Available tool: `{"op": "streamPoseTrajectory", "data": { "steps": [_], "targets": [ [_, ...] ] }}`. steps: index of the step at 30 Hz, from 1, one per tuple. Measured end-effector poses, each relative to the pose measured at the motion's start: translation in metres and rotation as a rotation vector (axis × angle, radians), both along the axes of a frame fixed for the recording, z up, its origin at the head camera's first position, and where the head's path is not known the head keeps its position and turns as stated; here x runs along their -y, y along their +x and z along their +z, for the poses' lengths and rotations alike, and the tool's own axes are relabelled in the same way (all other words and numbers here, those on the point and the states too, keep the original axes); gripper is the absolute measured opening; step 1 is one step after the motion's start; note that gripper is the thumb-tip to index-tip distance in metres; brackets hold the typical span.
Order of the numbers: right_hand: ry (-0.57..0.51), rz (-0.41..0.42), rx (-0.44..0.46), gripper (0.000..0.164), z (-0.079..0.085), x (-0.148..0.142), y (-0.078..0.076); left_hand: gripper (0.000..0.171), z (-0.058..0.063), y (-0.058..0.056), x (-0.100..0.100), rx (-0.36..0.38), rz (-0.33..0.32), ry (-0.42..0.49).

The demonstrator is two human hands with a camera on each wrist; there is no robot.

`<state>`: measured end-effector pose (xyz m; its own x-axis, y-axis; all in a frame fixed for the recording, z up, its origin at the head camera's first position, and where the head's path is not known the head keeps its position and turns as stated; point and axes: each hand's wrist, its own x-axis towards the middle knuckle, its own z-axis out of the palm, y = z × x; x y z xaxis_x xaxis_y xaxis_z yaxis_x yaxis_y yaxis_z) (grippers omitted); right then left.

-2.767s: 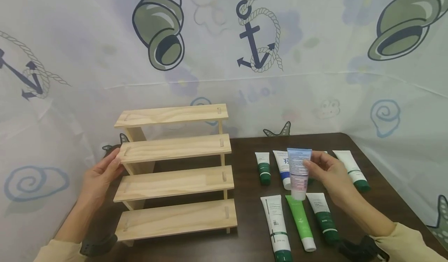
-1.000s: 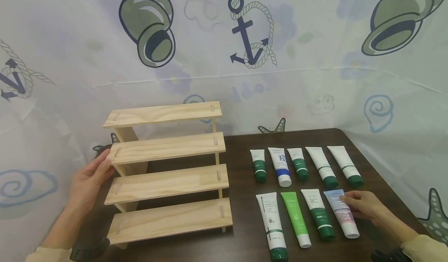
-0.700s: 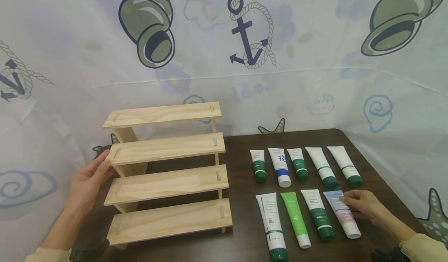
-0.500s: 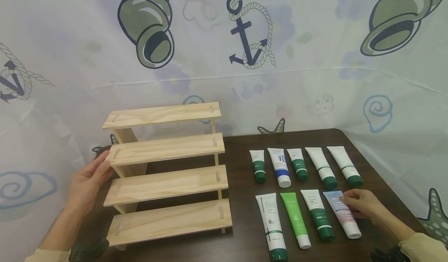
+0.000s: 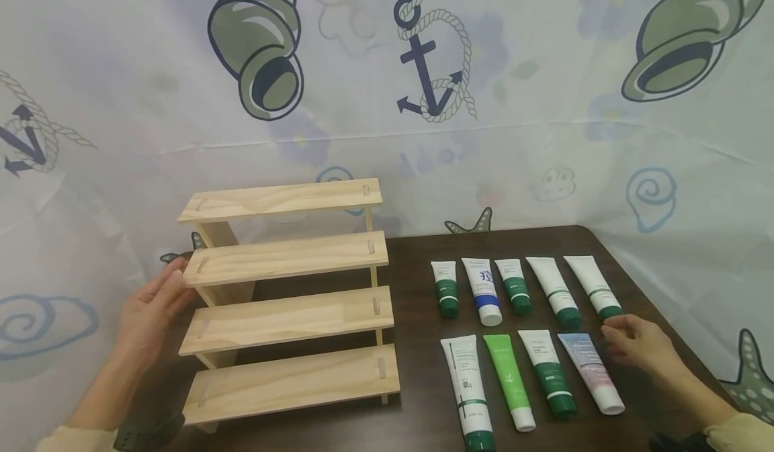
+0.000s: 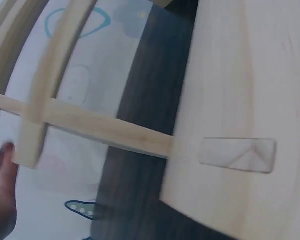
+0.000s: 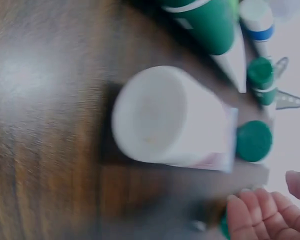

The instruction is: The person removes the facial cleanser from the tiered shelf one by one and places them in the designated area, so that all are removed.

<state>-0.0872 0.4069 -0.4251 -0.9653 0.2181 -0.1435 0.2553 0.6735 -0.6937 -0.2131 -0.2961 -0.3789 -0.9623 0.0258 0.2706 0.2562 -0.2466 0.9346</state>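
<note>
My left hand (image 5: 148, 314) is at the left end of a four-tier wooden display shelf (image 5: 290, 257), beside its second board from the top. In the left wrist view its fingers (image 6: 8, 160) look fairly straight, close to a board end; contact is unclear. My right hand (image 5: 643, 348) hovers with relaxed fingers to the right of a blue-and-pink squeeze tube (image 5: 591, 371), apart from it. That tube lies flat, its white cap (image 7: 150, 115) large in the right wrist view. Just beyond the fingertips is the green-capped end of a white tube (image 5: 592, 284).
Two rows of squeeze tubes lie on the dark table (image 5: 417, 344). The front row includes a large white tube (image 5: 467, 385), a green tube (image 5: 510, 378) and a white-and-green tube (image 5: 549, 371). A blue-banded tube (image 5: 482, 291) lies in the back row. A patterned cloth (image 5: 532, 156) hangs behind.
My right hand carried the blue-and-pink tube to the front row's right end and laid it down. It has now let go and shifted slightly right and away. The left hand's grip has loosened.
</note>
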Motion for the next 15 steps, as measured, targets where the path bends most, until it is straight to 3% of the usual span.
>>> {"op": "streamPoseTrajectory", "data": {
  "steps": [2, 6, 8, 12, 15],
  "targets": [
    [0.020, 0.014, -0.101, 0.042, 0.007, 0.000, 0.001, 0.044, 0.004, 0.001, 0.002, -0.017, 0.010, -0.048],
    [0.024, 0.035, -0.320, 0.037, 0.026, 0.002, -0.004, 0.054, 0.019, 0.003, 0.003, -0.048, 0.072, -0.272],
    [0.046, 0.040, -0.412, 0.035, 0.036, 0.007, -0.007, 0.055, 0.029, 0.005, 0.001, -0.080, 0.068, -0.338],
    [0.148, 0.056, -0.504, 0.036, 0.059, 0.025, -0.014, 0.054, 0.050, 0.011, -0.009, -0.178, 0.005, -0.450],
    [0.200, 0.115, -0.527, 0.040, 0.074, 0.044, -0.020, 0.053, 0.067, 0.015, -0.024, -0.255, -0.037, -0.644]
  ]
}}
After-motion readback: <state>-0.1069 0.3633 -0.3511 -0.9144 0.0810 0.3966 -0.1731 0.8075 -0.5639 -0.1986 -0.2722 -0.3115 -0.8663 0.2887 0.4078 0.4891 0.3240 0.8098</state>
